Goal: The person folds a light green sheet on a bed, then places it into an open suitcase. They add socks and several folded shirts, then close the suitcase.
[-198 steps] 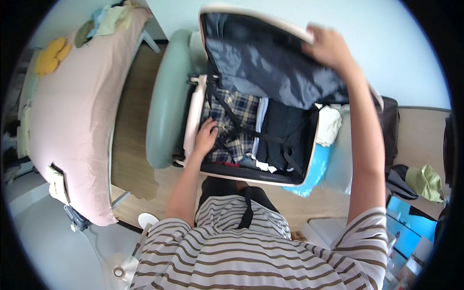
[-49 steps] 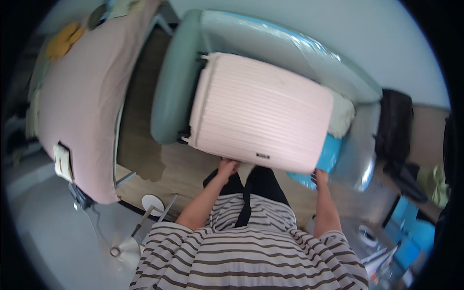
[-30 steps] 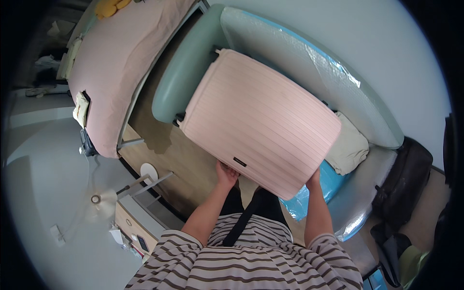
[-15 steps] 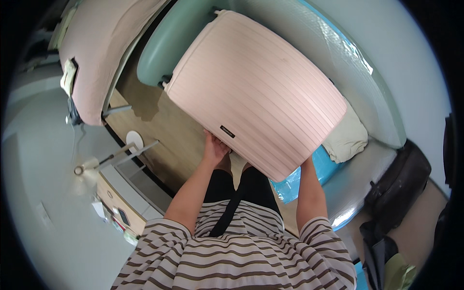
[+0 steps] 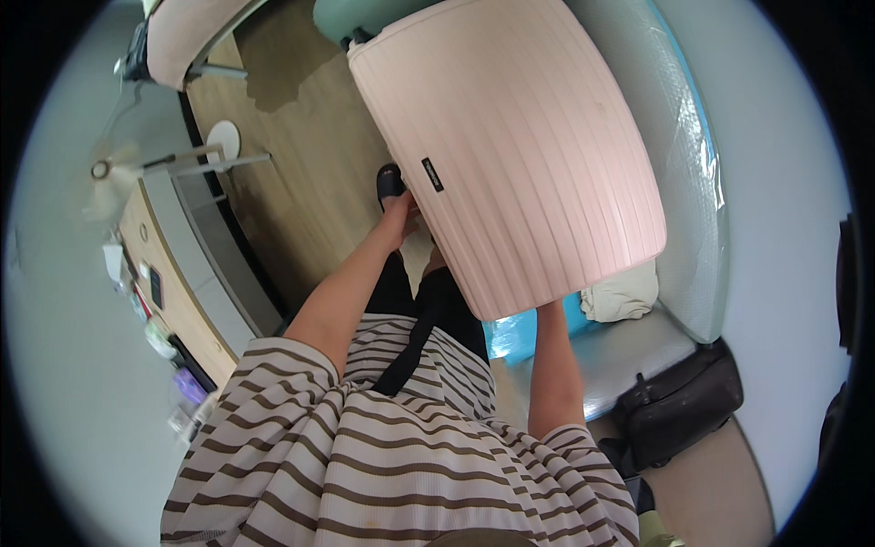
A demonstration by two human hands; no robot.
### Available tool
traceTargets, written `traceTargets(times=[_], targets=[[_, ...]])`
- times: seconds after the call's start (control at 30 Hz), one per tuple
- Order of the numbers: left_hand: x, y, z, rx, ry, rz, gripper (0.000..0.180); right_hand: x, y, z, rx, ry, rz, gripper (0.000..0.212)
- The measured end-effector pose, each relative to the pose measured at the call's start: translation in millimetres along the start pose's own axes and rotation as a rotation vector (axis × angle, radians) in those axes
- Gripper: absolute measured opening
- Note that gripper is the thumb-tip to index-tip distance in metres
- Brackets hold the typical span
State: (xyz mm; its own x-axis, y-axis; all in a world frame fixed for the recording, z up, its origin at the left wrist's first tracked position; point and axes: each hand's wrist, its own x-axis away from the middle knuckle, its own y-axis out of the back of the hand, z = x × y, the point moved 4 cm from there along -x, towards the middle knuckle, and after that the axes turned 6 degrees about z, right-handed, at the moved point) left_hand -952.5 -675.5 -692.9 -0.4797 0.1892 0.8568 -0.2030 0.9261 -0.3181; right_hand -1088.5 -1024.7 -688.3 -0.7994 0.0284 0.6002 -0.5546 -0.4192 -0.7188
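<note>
A large pale pink ribbed suitcase (image 5: 519, 155) with a small black label plate hangs tilted in front of me, over the sofa. At its left long edge, my left hand (image 5: 402, 217) is closed round the side, with the fingers partly hidden behind it. My right hand (image 5: 550, 313) reaches under the near short edge and supports it there; its fingers are out of sight beneath the shell. Black wheels (image 5: 356, 39) stick out at the suitcase's far left corner.
A green sofa with silvery wrap (image 5: 674, 173) lies right of the suitcase, with a cream cloth (image 5: 622, 294) and blue plastic (image 5: 512, 335) on it. A dark bag (image 5: 685, 406) rests at the right. On the left stand a desk (image 5: 178, 273) and a fan (image 5: 114, 170).
The suitcase has turned clockwise, its near end swinging slightly left, and both hands have gone with it. My view has shifted, showing more of the desk and a dark slipper.
</note>
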Motion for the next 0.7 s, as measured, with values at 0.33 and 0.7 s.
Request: traceTargets(times=[0.33, 0.7], targets=[[-12, 0, -7, 0.364, 0.081, 0.156, 0.063, 18, -35, 2, 0.292, -0.057, 0.181, 0.071], [-30, -9, 23, 0.657, -0.049, 0.034, 0.044, 56, -72, 15, 0.121, -0.082, 0.095, 0.069]])
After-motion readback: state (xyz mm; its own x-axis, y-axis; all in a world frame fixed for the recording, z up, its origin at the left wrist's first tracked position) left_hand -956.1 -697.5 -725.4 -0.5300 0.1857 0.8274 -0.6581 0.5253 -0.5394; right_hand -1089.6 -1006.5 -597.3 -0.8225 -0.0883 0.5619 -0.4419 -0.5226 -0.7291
